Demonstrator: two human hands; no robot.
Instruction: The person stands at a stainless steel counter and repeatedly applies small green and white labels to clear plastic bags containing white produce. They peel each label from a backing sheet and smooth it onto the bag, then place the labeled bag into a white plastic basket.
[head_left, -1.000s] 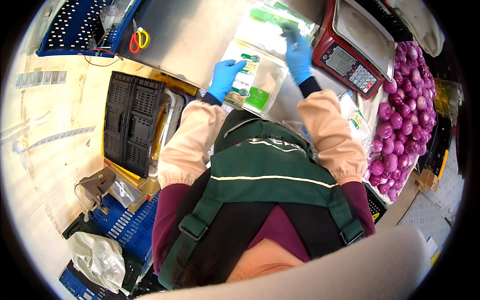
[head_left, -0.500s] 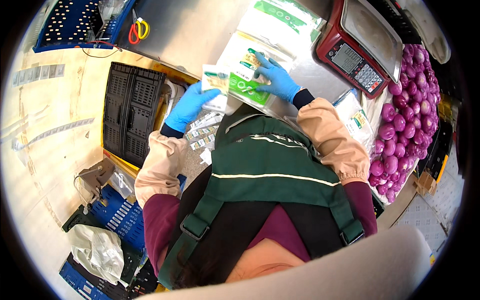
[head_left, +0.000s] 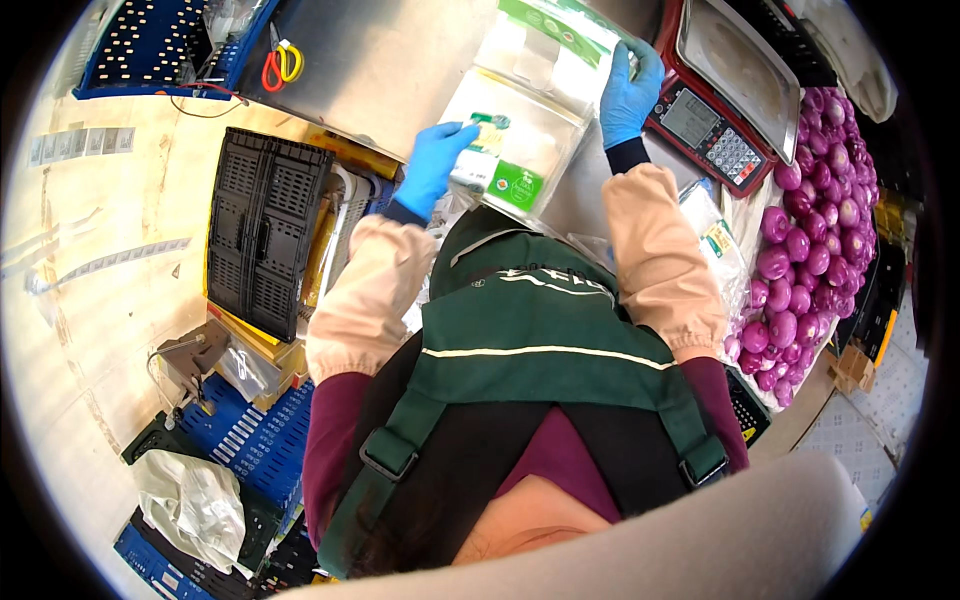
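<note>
My left hand [head_left: 432, 168], in a blue glove, pinches the left edge of a small white label stack [head_left: 484, 142] with green and yellow print. The stack lies over a clear plastic bag [head_left: 548, 150] with a green printed panel, flat on the metal table. Farther right, my right hand [head_left: 630, 98], also in a blue glove, has its fingers bent on the right edge of another clear plastic bag [head_left: 565, 38] with a green band. That bag lies beyond the first one, and my fingertips partly cover its corner.
A red digital scale [head_left: 715, 135] with a metal pan stands right of my right hand. Beyond it lie many peeled purple onions [head_left: 815, 230]. Scissors [head_left: 282, 66] with red and yellow handles rest at the far left. Black folded crates [head_left: 265, 230] stand left, and a blue crate [head_left: 165, 45] behind.
My left hand has moved right, bringing the label stack over the near bag. My right hand has left that bag's label and reached away and right to the far bag's edge.
</note>
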